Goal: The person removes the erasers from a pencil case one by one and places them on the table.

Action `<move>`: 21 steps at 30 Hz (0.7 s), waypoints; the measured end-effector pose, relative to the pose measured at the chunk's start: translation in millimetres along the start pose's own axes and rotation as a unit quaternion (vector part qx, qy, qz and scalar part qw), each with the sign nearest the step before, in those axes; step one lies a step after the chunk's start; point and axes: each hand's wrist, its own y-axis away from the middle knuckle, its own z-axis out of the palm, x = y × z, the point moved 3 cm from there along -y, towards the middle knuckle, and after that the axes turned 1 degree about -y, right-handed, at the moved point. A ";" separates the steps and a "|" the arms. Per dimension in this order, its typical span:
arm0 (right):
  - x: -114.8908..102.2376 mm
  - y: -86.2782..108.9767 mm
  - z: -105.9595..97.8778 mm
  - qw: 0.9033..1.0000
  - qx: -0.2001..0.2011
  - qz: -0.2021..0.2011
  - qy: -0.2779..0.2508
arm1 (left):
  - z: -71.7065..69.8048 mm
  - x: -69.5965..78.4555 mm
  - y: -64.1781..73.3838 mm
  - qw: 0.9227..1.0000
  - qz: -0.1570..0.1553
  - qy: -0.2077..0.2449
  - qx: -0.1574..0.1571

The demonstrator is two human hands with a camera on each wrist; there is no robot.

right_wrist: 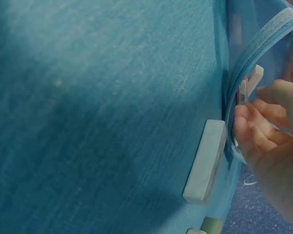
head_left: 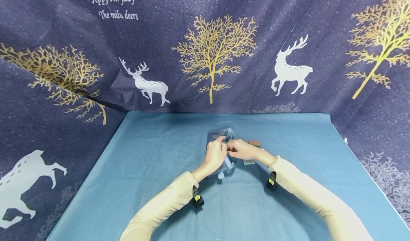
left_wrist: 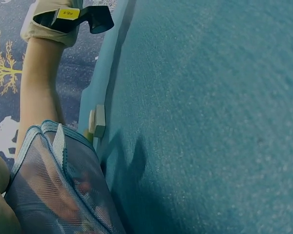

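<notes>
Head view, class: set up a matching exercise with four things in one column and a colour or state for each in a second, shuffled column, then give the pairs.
1. mesh pouch
2. tablecloth
3. deer print
4. tree print

A. white
B. held by both hands
C. gold
D. plain blue, lying flat

Pairs: 1-B, 2-D, 3-A, 4-C. The left hand and right hand grip the pouch.

Work surface: a desk covered by a teal-blue woven cloth [head_left: 153,152]. A dark navy fabric backdrop [head_left: 243,88] encloses it on 3 sides, printed with gold trees [head_left: 213,52], white deer [head_left: 289,70] and white lettering [head_left: 113,6]. Lighting is even.
</notes>
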 end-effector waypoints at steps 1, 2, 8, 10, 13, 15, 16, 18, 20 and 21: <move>0.5 -0.4 0.1 1.000 -0.002 0.002 -0.002 | 0.1 -0.2 0.1 1.000 -0.001 0.001 -0.001; 0.6 -0.7 0.0 1.000 -0.003 0.006 -0.003 | 0.0 -0.3 0.2 1.000 -0.001 0.001 -0.001; 2.8 -3.2 1.6 1.000 -0.009 0.023 0.008 | -0.8 -0.8 0.3 1.000 0.000 -0.003 0.002; 3.5 -4.8 2.5 1.000 -0.011 0.026 0.014 | -1.1 -1.0 0.4 1.000 -0.001 -0.001 0.000; 4.2 -8.2 3.7 0.999 -0.010 0.025 0.020 | -1.3 -1.1 0.7 1.000 -0.002 0.005 -0.002; 4.5 -10.5 4.4 0.999 -0.010 0.025 0.020 | -1.6 -1.2 0.7 1.000 -0.002 0.006 -0.001; 4.5 -11.5 4.4 0.999 -0.009 0.024 0.020 | -1.7 -1.2 0.6 1.000 -0.001 0.006 -0.001; 4.7 -13.0 4.4 1.000 -0.008 0.021 0.018 | -2.1 -0.7 0.6 1.000 0.002 0.007 0.002; 5.1 -14.0 4.7 1.000 -0.008 0.022 0.016 | -2.5 -0.3 0.8 1.000 0.006 0.008 0.004; 5.5 -14.4 5.0 1.000 -0.009 0.025 0.016 | -2.6 0.0 1.0 1.000 0.008 0.008 0.005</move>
